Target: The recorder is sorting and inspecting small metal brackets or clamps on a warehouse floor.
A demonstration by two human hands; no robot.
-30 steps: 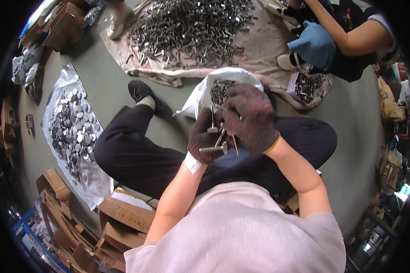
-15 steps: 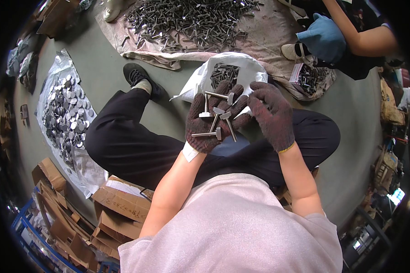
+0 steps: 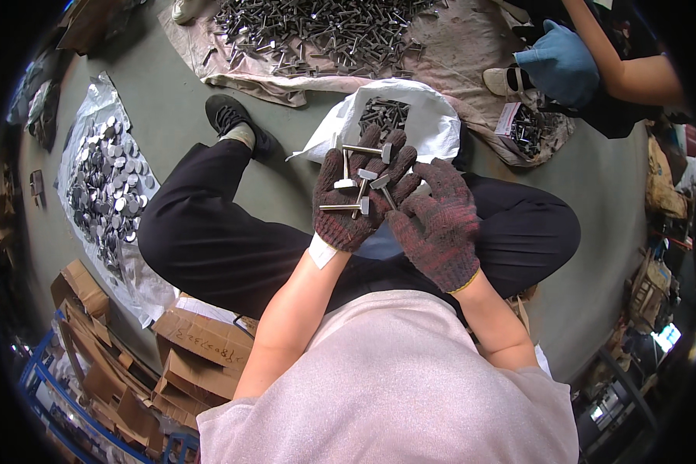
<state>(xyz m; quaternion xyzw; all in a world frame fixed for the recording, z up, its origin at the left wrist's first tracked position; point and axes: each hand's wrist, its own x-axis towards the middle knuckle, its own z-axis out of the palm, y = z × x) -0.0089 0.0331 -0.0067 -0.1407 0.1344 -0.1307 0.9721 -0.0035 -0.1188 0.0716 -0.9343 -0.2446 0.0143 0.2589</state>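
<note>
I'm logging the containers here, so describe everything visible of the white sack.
The white sack looks like thin, creased plastic sheeting. Its mouth gapes upward, the rim rounded, with a loose corner pointing left. Dark metal pieces lie heaped inside. It sits by the pinkish cloth, just beyond the left hand, which hides part of its near side; whether they touch, I cannot tell.

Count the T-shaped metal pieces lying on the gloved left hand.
5 pieces on the left hand: one across the fingers, one near the thumb, one mid-palm, one toward the right hand, one across the lower palm. Others may be hidden.
</note>
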